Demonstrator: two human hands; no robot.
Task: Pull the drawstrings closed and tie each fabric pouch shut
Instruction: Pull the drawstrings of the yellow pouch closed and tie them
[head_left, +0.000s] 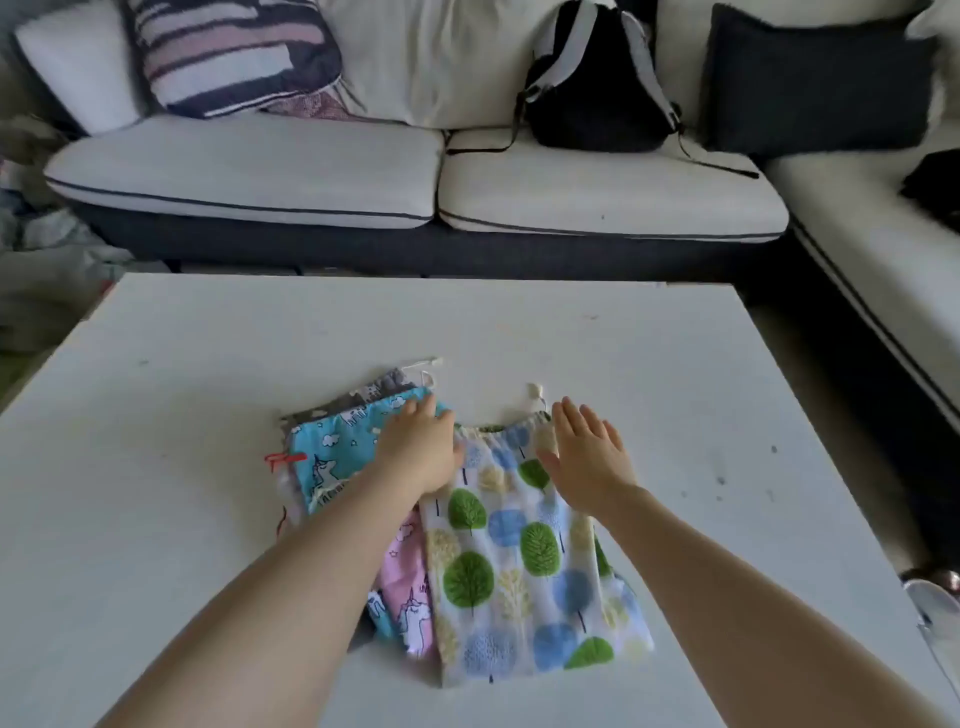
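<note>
The tree-print pouch (524, 561) lies flat at the near middle of the white table (675, 364), overlapping a blue unicorn pouch (332, 457) and a pink one (410, 587). Its gathered mouth faces away, cord end (535, 392) just beyond. The left hand (421, 452) rests flat, fingers straight, across the blue pouch's top; the right hand (587, 452) hovers spread over the tree pouch's mouth, grasping nothing. Best now, probably: pin the mouth hem, pinch both cords, draw evenly.
</note>
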